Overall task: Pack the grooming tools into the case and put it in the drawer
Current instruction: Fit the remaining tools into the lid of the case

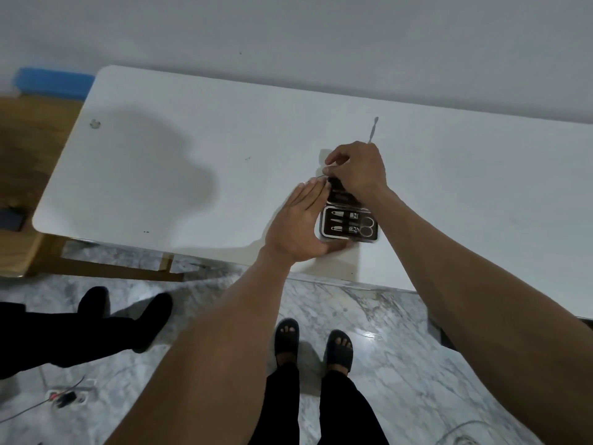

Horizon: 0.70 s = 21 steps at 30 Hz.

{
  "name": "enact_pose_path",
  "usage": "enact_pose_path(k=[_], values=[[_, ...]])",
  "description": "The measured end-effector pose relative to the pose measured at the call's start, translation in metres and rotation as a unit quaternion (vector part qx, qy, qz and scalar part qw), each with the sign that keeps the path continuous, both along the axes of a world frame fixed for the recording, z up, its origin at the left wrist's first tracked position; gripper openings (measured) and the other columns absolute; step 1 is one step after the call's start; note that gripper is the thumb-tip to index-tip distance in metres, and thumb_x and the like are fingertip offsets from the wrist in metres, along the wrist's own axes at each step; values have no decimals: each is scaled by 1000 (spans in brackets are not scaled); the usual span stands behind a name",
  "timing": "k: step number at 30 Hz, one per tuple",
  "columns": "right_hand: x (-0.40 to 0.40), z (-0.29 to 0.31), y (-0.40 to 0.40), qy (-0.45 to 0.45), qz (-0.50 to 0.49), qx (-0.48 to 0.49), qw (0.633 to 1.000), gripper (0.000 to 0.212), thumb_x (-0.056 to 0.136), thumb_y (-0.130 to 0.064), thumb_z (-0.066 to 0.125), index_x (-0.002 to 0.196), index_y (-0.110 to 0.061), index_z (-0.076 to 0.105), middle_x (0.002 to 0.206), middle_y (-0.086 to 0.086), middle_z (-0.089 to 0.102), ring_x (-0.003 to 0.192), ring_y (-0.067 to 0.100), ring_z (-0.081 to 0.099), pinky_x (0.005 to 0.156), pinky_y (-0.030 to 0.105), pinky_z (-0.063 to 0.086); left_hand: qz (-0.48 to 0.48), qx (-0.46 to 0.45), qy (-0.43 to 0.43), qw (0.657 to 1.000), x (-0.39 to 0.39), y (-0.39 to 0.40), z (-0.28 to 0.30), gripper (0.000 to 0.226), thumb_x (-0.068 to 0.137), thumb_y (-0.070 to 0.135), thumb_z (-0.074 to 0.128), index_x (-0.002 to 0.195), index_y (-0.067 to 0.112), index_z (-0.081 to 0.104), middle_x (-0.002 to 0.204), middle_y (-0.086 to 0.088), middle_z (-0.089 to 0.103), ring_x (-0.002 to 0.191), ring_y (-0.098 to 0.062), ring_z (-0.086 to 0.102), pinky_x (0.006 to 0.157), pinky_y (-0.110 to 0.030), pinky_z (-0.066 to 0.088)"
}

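An open black grooming case point(349, 226) lies on the white table point(160, 162) near its front edge. Its near half holds clippers, small tools and scissors in loops. My left hand point(300, 224) lies flat against the case's left side, fingers straight. My right hand point(354, 170) is over the far half of the case, its fingertips pinched on a thin metal tool point(316, 178) whose tip pokes out to the left. A second slim metal tool point(373, 130) lies loose on the table just beyond my right hand. The far half of the case is mostly hidden.
The table stands against a pale wall. A wooden unit point(29, 175) with a blue object point(53, 82) on it is at the left. Another person's legs point(96, 322) stand left on the marble floor, where a power strip point(69, 396) lies. My feet point(314, 343) are below.
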State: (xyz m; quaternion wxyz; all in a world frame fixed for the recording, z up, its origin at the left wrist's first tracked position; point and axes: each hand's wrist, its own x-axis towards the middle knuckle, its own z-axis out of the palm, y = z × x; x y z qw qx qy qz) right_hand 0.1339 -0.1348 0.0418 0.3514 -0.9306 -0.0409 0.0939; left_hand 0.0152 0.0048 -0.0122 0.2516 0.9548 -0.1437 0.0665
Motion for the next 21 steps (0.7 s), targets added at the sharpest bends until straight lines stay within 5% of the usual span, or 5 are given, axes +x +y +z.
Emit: enact_pose_path(k=[11,21], values=[[13,-5,-4,7,-23,-48,999,1,81,-26,74,82,-27,75,89,-6,72,107,21,57,80,35,52,6,-2,-5,1000,0,-2,2,118,76,85,57,153,-3,43,161,-17,42,153,-28,36,128,-45,24],[8,-9,-13,-39,48,-72,996,7,85,-26,71,88,-22,76,86,0,71,102,25,57,82,40,53,4,-3,5,1000,1,-1,3,117,75,85,59,153,-1,43,161,-15,42,154,-27,34,128,-46,24]])
